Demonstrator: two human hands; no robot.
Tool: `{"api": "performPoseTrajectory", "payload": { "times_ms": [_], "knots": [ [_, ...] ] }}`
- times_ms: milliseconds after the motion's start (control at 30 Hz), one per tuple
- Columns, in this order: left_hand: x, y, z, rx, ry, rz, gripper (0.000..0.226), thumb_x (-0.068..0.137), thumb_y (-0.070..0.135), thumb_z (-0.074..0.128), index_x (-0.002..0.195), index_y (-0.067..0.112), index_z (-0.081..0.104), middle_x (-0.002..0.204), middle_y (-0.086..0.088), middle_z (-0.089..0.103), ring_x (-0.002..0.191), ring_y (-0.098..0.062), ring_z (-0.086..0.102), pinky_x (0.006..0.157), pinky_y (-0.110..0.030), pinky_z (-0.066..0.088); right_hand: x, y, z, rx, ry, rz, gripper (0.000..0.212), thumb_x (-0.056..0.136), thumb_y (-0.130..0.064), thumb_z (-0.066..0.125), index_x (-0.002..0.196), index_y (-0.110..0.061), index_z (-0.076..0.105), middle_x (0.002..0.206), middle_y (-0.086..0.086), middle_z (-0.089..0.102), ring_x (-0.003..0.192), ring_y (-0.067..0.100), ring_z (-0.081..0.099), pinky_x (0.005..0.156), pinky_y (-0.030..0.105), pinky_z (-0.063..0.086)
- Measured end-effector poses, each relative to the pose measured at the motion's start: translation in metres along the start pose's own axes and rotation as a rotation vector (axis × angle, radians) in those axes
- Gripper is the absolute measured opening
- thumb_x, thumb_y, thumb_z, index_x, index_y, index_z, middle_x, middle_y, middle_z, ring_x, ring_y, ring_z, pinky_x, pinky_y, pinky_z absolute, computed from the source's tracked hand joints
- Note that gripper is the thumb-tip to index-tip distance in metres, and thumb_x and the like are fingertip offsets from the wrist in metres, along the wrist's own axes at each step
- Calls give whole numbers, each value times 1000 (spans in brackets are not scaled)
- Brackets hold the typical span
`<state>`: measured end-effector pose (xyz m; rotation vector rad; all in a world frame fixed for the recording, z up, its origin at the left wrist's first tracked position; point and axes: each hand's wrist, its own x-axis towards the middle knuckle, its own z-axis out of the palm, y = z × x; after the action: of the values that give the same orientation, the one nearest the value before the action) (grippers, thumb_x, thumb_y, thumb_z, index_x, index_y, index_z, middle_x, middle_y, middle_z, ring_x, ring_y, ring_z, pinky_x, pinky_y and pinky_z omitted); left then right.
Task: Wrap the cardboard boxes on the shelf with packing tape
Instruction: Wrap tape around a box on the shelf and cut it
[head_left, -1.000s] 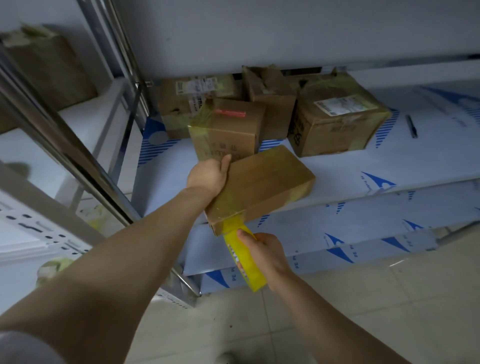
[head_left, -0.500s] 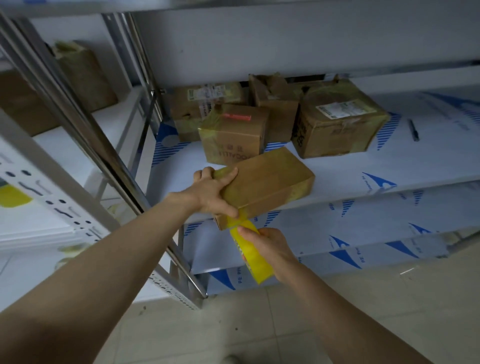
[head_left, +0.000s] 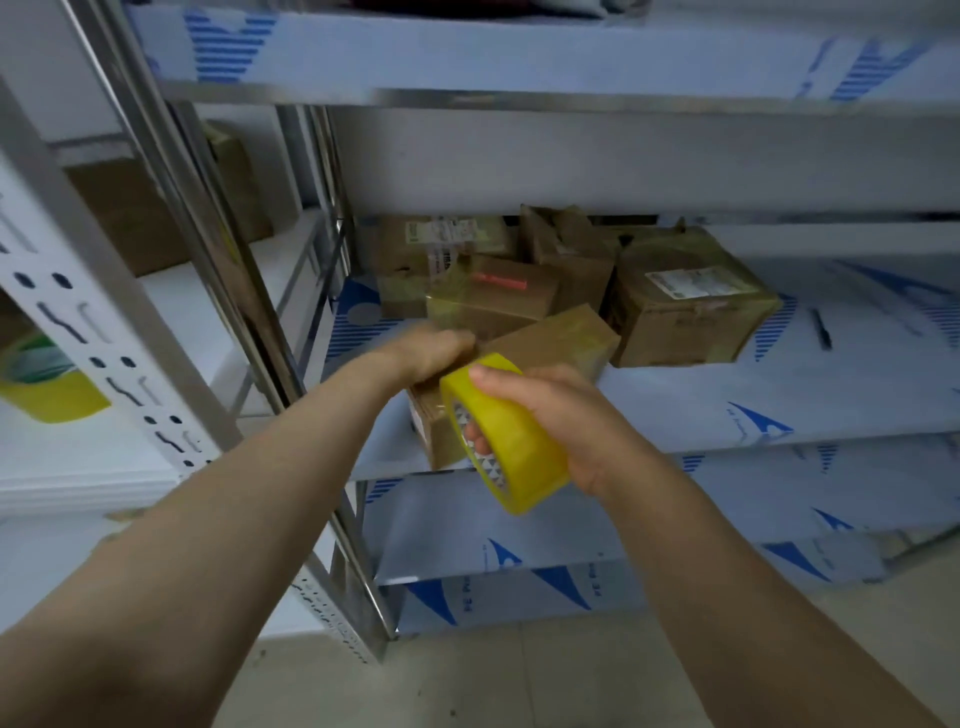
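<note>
The left hand (head_left: 431, 356) curls its fingers over the left end of a flat cardboard box (head_left: 556, 340) at the shelf's (head_left: 779, 410) front edge. At its 6 o'clock the right hand (head_left: 566, 426) grips a yellow packing tape roll (head_left: 506, 441), thumb on top. 4 more boxes (head_left: 691, 312) stand at 12 o'clock.

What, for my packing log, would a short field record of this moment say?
left hand: holds the near end of the flat box; blurred
right hand: grips the yellow tape roll in front of that box
flat box: on the shelf, near its front edge
other boxes: clustered behind it at the back
pen: on the shelf, far right
</note>
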<state>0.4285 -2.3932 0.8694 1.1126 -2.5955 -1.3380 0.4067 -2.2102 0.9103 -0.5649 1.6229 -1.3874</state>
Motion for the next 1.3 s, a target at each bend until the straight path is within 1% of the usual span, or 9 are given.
{"api": "performPoseTrajectory", "payload": {
  "times_ms": [100, 233, 467, 600, 733, 900, 1000, 1133, 1300],
  "knots": [
    [11, 16, 10, 207, 21, 17, 63, 96, 58, 31, 122, 8, 58, 124, -15, 56, 113, -30, 53, 85, -31, 38, 4, -5, 3, 0, 39, 19, 28, 85, -30, 68, 80, -2, 69, 66, 14, 69, 54, 21, 65, 64, 33, 58],
    [18, 16, 17, 346, -36, 35, 60, 99, 52, 28, 131, 8, 54, 96, -18, 59, 90, -28, 54, 76, -28, 36, 8, -3, -2, -23, 83, 4, 34, 84, -37, 68, 76, -4, 70, 66, 16, 70, 54, 21, 66, 61, 33, 58],
    [24, -2, 13, 579, 273, 191, 67, 92, 66, 26, 74, 13, 63, 63, -5, 45, 73, -25, 53, 61, -30, 37, 19, 2, 2, -112, 74, -19, 44, 83, -42, 69, 83, 2, 71, 79, 24, 70, 61, 26, 67, 61, 35, 58],
    [25, -8, 14, 194, 454, 144, 64, 93, 60, 39, 52, 12, 47, 55, -3, 49, 66, -26, 55, 56, -31, 38, 18, 9, 2, -89, 76, 9, 35, 85, -37, 69, 76, -3, 70, 75, 24, 69, 58, 28, 65, 55, 31, 55],
    [9, -28, 8, -516, 416, 173, 34, 93, 39, 53, 71, 20, 70, 78, -1, 71, 86, -21, 66, 78, -31, 51, 16, 10, 0, -36, 101, 3, 33, 85, -34, 69, 72, -3, 67, 67, 22, 66, 50, 24, 62, 54, 29, 56],
    [-24, -62, 38, -429, 244, 331, 34, 94, 24, 52, 128, 24, 54, 119, -14, 44, 117, -13, 38, 98, -10, 25, 16, 14, 7, -34, 118, -16, 31, 85, -34, 69, 70, -7, 65, 64, 21, 66, 52, 27, 62, 56, 33, 56],
    [-30, -64, 47, -382, 315, 350, 36, 82, 38, 43, 117, 37, 54, 113, -12, 48, 110, -12, 43, 96, -12, 29, 9, 13, 7, -38, 107, -22, 36, 85, -37, 68, 71, -5, 65, 64, 21, 67, 54, 28, 62, 62, 36, 57],
    [-28, -68, 52, -538, 353, 277, 22, 86, 43, 47, 91, 52, 67, 109, -14, 63, 111, -29, 56, 101, -43, 43, 8, 5, 7, -57, 22, 15, 41, 85, -42, 66, 77, -2, 69, 70, 18, 71, 61, 27, 66, 73, 41, 57],
    [-18, -45, 34, -725, 355, -29, 54, 96, 61, 27, 110, 25, 65, 103, -7, 66, 101, -24, 60, 93, -35, 46, 33, -16, 15, -88, 25, -42, 29, 81, -28, 72, 92, -1, 70, 89, 17, 73, 79, 29, 69, 84, 43, 56]
  ]
}}
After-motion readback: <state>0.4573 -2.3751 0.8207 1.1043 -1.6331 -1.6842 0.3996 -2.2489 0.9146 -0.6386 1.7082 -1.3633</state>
